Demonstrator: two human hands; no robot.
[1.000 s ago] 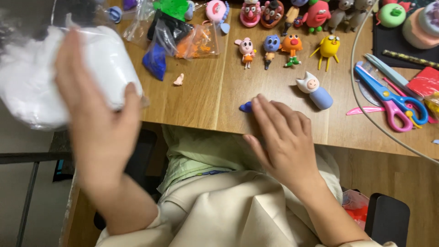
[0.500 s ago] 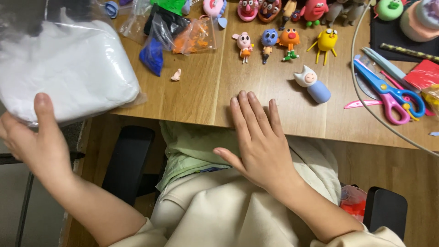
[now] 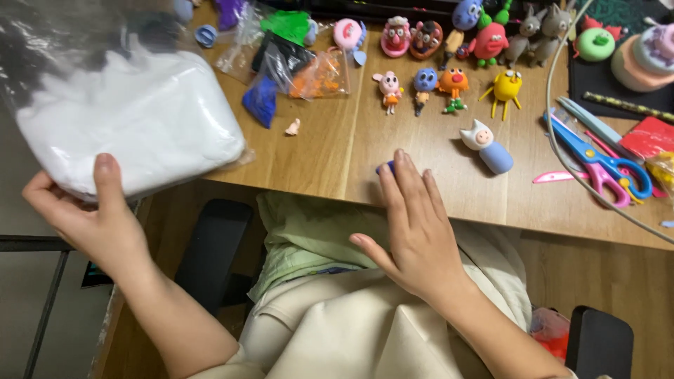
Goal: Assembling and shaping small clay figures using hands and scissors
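Presently, the findings stand as follows.

1. The left hand [image 3: 84, 210] grips the near edge of a large bag of white clay [image 3: 130, 119], thumb on top and fingers underneath. The bag sits at the left corner of the wooden desk [image 3: 337, 161], partly overhanging the edge.
2. The right hand [image 3: 414, 224] lies flat and open, palm down, on the near edge of the desk. Its fingertips cover most of a small dark blue piece [image 3: 386, 167]; whether it presses or only rests there cannot be told.
3. Finished work is evident: small clay figures stand in rows at the back, among them a pink figure [image 3: 388, 88], an orange figure [image 3: 453, 85], a yellow figure [image 3: 507, 88] and a pale blue figure with a white head [image 3: 488, 147], which lies on the desk near the right hand.
4. Small bags of coloured clay [image 3: 295, 63] lie behind the white bag, and a small pink scrap [image 3: 293, 128] lies loose on the desk.
5. Blue and pink scissors [image 3: 607, 165] rest untouched at the right.
6. Judgement: the white clay appears unopened or barely used, and the blue piece is unshaped; the current figure seems at an early stage.
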